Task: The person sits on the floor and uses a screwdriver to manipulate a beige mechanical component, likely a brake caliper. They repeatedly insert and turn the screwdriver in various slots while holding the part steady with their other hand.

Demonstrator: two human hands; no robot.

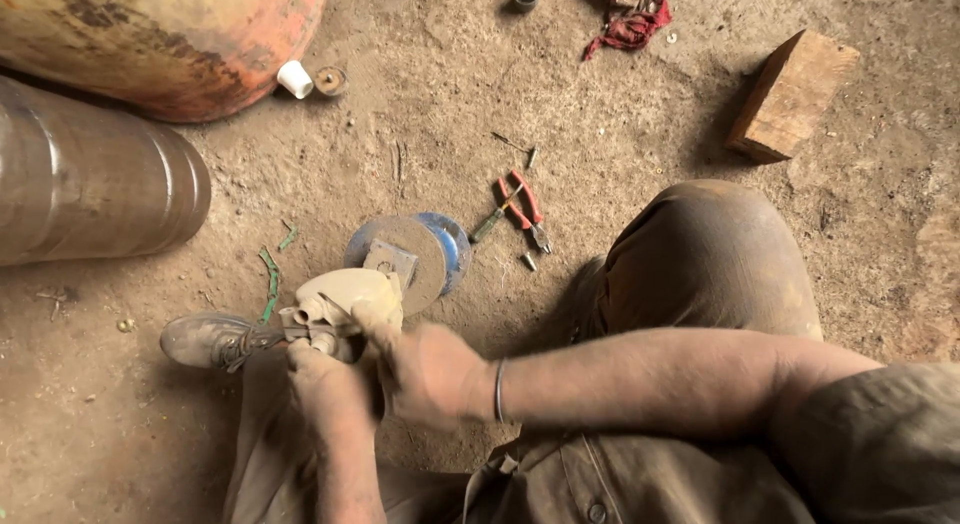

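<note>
Both my hands close around a dusty cream-coloured plastic housing part (340, 289) held just above the dirt floor. My left hand (325, 379) grips its lower end near some short tubes. My right hand (425, 369), with a metal bangle on the wrist, wraps the part from the right. Just beyond it lie round blue discs (447, 246) coated in dust, with a small square metal piece (388, 258) on top.
Red-handled pliers (525, 209) and a screwdriver (490, 224) lie on the dirt by my knee. A wooden block (790, 94) is at upper right, a red rag (630, 16) at top. A large orange tank (170, 39) and metal cylinder (90, 184) stand left. My shoe (205, 339) is below.
</note>
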